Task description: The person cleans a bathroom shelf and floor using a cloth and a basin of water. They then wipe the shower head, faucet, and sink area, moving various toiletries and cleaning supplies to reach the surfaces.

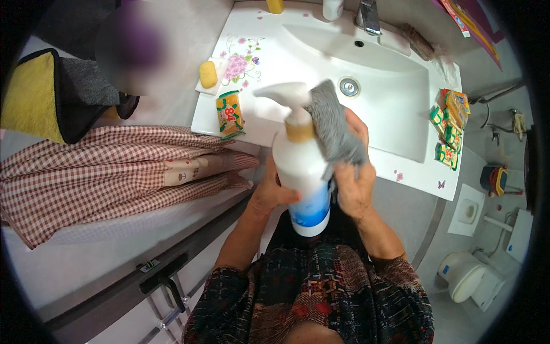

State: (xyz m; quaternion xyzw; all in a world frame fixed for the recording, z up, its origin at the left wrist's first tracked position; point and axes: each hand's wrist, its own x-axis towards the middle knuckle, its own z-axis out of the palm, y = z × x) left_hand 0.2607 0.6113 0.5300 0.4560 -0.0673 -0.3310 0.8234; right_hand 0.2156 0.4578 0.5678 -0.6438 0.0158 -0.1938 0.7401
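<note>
In front of me is a large white pump bottle [302,163] with a gold collar and a blue lower part, held slightly tilted near the front edge of the washbasin. My left hand [270,192] is closed round its lower side, the thumb across the front. A grey cloth [334,123] is gripped in my right hand [356,186] and lies against the bottle's neck and pump head. Some blur runs along the cloth and the pump. Part of my right fingers is hidden behind the cloth.
The white washbasin [395,123] has a chrome tap [369,17] at the back. On its left ledge are a yellow soap bar [208,74] and an orange-green packet [230,113]; several similar packets [451,123] lie at right. A checked cloth [114,178] hangs left; a toilet [463,278] stands lower right.
</note>
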